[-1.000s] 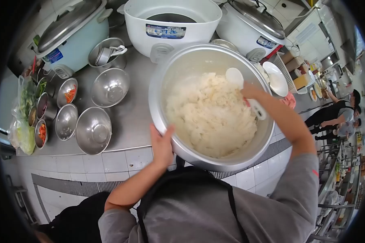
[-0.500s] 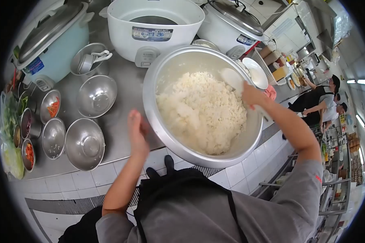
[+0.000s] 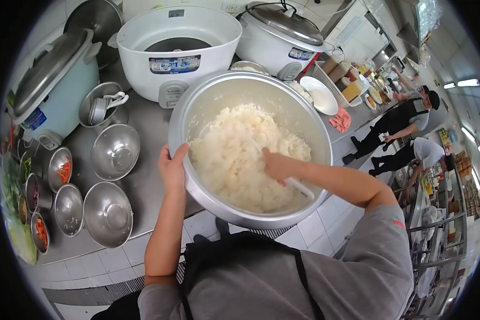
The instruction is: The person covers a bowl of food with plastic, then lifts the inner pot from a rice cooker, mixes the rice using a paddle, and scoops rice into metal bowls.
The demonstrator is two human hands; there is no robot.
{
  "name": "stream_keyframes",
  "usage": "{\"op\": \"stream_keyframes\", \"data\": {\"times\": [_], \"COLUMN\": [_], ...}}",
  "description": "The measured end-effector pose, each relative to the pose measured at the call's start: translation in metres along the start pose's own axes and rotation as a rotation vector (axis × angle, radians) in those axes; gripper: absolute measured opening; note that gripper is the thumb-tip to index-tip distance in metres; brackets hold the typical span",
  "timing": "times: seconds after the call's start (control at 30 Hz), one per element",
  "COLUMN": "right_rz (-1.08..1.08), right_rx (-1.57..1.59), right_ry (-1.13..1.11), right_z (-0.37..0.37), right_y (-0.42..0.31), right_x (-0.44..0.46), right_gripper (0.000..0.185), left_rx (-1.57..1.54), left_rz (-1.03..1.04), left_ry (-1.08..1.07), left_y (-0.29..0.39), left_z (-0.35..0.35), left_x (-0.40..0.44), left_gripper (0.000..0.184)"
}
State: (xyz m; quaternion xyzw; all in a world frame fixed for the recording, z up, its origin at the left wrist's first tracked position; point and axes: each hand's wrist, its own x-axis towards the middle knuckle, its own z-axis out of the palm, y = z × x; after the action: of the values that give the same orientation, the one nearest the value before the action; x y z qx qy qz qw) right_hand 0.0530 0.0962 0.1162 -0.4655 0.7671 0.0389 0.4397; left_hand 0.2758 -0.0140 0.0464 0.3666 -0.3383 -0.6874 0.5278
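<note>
A big silver pot [image 3: 177,125] full of steaming cooked rice [image 3: 234,133] stands at the counter's edge, in front of me. At its left side my left hand [image 3: 173,166] grips the rim, with the thumb on top. My right hand [image 3: 278,164] is inside the pot, low over the rice, closed around a white rice paddle [image 3: 303,190]. The paddle's handle end sticks out toward the pot's lower right; its blade is in the rice and mostly hidden by steam.
Behind the pot are a white rice cooker [image 3: 138,61] without a lid and a lidded one [image 3: 274,50]. Steel bowls [image 3: 108,213], some with cut vegetables, sit left. Right are a white plate [image 3: 325,98], a pink cloth [image 3: 340,120] and two co-workers [image 3: 394,125].
My left hand has moved onto the pot's rim from beside it. My right hand with the paddle has gone from the pot's upper right side down into the middle of the rice.
</note>
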Motion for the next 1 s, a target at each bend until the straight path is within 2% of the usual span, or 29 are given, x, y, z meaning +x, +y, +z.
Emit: {"op": "stream_keyframes", "data": {"times": [0.1, 0.17, 0.23, 0.3, 0.33, 0.4, 0.43, 0.5, 0.53, 0.6, 0.67, 0.73, 0.77, 0.83, 0.87, 0.9, 0.93, 1.0], "right_rz": [-0.088, -0.97, 0.189, 0.118, 0.112, 0.252, 0.253, 0.166, 0.177, 0.102, -0.124, -0.196, -0.209, -0.283, -0.224, -0.215, -0.333, -0.176], "right_rx": [0.07, -0.856, -0.273, -0.829, -0.815, -0.278, -0.266, 0.405, 0.421, 0.262, 0.062, -0.231, -0.252, -0.131, -0.054, -0.21, -0.268, -0.472], "right_ry": [-0.005, 0.452, 0.346, 0.157, 0.16, 0.544, 0.529, 0.41, 0.403, 0.339, 0.124, 0.067, 0.092, -0.017, 0.079, 0.291, 0.563, 0.655], "right_z": [-0.006, -0.044, -0.095, -0.123, -0.114, -0.079, -0.067, -0.062, -0.051, -0.036, -0.014, -0.002, -0.007, -0.017, -0.036, -0.051, -0.073, -0.117], "right_y": [0.006, 0.105, 0.06, 0.133, 0.132, 0.112, 0.106, 0.084, 0.077, 0.06, 0.03, 0.01, 0.005, -0.003, -0.008, 0.025, 0.057, 0.089], "right_x": [-0.005, 0.052, 0.026, 0.117, 0.123, 0.14, 0.133, 0.091, 0.077, 0.053, 0.031, 0.031, 0.025, -0.007, -0.019, 0.022, 0.056, 0.097], "right_gripper": [0.069, 0.062, 0.078, 0.073, 0.073, 0.068, 0.068, 0.06, 0.06, 0.052, 0.047, 0.064, 0.064, 0.067, 0.059, 0.05, 0.051, 0.043], "left_rx": [0.021, 0.023, 0.091, 0.199, 0.294, 0.338, 0.365, 0.347, 0.328, 0.315, 0.29, 0.268, 0.253, 0.232, 0.231, 0.262, 0.3, 0.323], "left_rz": [0.001, -0.014, -0.029, -0.003, 0.023, 0.053, 0.07, 0.069, 0.074, 0.064, 0.055, 0.037, 0.068, 0.062, 0.065, 0.067, 0.065, 0.048], "left_ry": [-0.015, -0.021, -0.079, -0.105, -0.119, -0.09, -0.066, -0.069, -0.071, -0.078, -0.089, -0.088, -0.088, -0.085, -0.075, -0.117, -0.16, -0.138], "left_y": [0.007, 0.009, 0.011, 0.019, 0.022, 0.019, 0.016, 0.016, 0.017, 0.021, 0.019, 0.022, 0.024, 0.018, 0.017, 0.017, 0.018, 0.022], "left_z": [0.002, 0.001, 0.001, 0.007, 0.008, 0.008, 0.007, 0.009, 0.008, 0.01, 0.014, 0.012, 0.013, 0.009, 0.008, 0.005, 0.002, 0.005], "left_x": [0.001, -0.001, -0.001, -0.002, -0.002, 0.004, 0.004, 0.006, 0.005, 0.004, 0.0, 0.0, 0.004, 0.005, 0.008, 0.01, 0.009, 0.007], "left_gripper": [0.031, 0.031, 0.035, 0.039, 0.042, 0.046, 0.05, 0.051, 0.053, 0.053, 0.053, 0.053, 0.053, 0.053, 0.053, 0.054, 0.055, 0.056]}}
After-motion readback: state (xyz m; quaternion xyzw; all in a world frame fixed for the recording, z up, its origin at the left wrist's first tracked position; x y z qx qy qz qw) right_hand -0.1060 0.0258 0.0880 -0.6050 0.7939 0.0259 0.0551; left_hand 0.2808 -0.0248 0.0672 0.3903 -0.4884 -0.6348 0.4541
